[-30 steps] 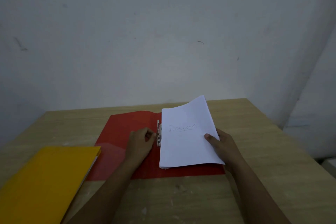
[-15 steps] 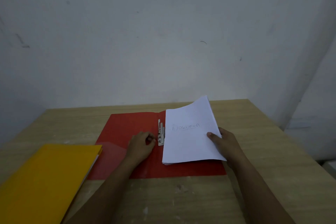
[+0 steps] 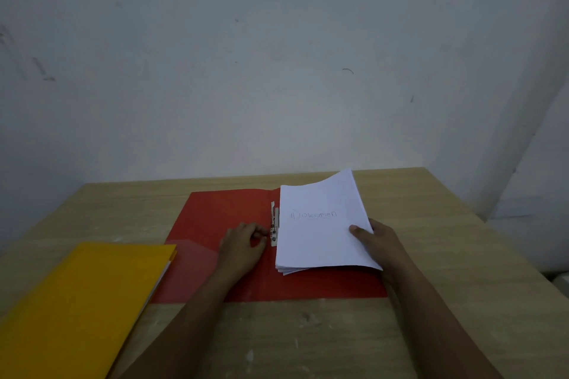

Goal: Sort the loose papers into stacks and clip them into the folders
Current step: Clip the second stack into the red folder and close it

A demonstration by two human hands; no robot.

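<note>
An open red folder (image 3: 215, 215) lies flat on the wooden table (image 3: 462, 255). A metal clip (image 3: 273, 223) runs along its spine. On the folder's right half sits a stack of white papers (image 3: 320, 240) with "Dokumen" written on top, its far right corner lifted. My right hand (image 3: 380, 240) grips the stack's right edge, thumb on top. My left hand (image 3: 241, 244) rests on the folder's left half with curled fingers, its fingertips at the lower end of the clip.
A closed yellow folder (image 3: 80, 308) with papers inside lies at the front left, overlapping the red folder's corner. A bare wall stands behind the table. Bare table stretches to the right and front.
The paper stack has shifted slightly right, away from the clip, with my right hand. My left hand has stayed at the clip's lower end.
</note>
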